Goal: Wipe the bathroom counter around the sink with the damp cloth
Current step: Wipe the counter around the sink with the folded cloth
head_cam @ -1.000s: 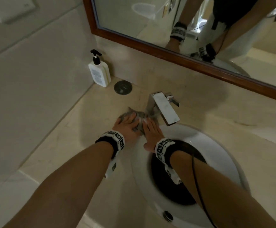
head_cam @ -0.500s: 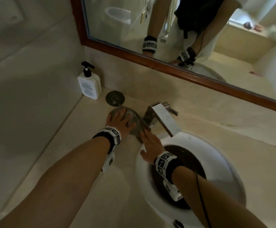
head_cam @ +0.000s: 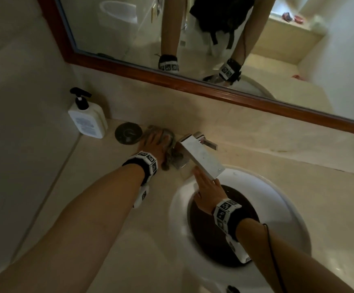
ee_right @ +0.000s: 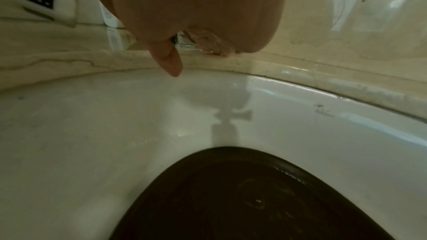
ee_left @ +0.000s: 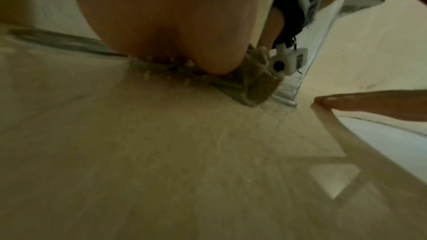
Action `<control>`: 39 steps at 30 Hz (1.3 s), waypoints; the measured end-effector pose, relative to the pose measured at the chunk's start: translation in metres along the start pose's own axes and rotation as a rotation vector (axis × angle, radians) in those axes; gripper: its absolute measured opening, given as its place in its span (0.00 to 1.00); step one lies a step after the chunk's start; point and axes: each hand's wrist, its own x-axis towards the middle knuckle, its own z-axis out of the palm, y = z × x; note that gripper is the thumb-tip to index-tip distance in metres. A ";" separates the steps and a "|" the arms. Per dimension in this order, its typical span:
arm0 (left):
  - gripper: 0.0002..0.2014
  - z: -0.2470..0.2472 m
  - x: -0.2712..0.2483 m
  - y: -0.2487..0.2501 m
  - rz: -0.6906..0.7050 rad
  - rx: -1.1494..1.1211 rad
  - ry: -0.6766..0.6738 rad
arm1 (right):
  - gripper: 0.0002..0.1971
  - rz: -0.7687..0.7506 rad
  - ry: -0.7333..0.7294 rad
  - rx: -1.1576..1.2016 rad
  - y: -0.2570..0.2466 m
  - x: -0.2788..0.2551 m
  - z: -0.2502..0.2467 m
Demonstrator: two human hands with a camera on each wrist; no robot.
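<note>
A grey damp cloth [head_cam: 170, 147] lies on the beige stone counter [head_cam: 100, 187] just left of the chrome faucet [head_cam: 201, 156]. My left hand [head_cam: 154, 142] presses flat on the cloth with straight fingers, near the back wall. In the left wrist view the cloth [ee_left: 251, 83] bunches under my palm beside the faucet base. My right hand [head_cam: 206, 183] rests open on the rim of the white sink [head_cam: 277, 199], under the faucet spout, holding nothing. The right wrist view shows its thumb [ee_right: 169, 61] over the sink edge.
A white pump bottle [head_cam: 86, 117] stands in the back left corner by the wall. A round dark metal cap [head_cam: 128, 133] is set in the counter beside the cloth. A wood-framed mirror [head_cam: 193, 85] hangs above. The sink's bottom [head_cam: 214, 240] is dark.
My left hand has slid the cloth away from me toward the back wall and the round cap. My right hand has come off the cloth and now rests on the sink rim.
</note>
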 end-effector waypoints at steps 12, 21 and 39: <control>0.33 0.000 0.007 -0.015 0.262 0.176 0.018 | 0.42 0.018 -0.041 0.030 0.001 0.002 -0.007; 0.40 0.017 -0.048 -0.006 0.134 0.079 0.047 | 0.48 0.005 -0.038 0.033 0.003 0.007 0.000; 0.41 0.054 -0.111 0.047 0.117 -0.070 0.050 | 0.32 -0.099 0.078 0.276 0.004 -0.024 0.015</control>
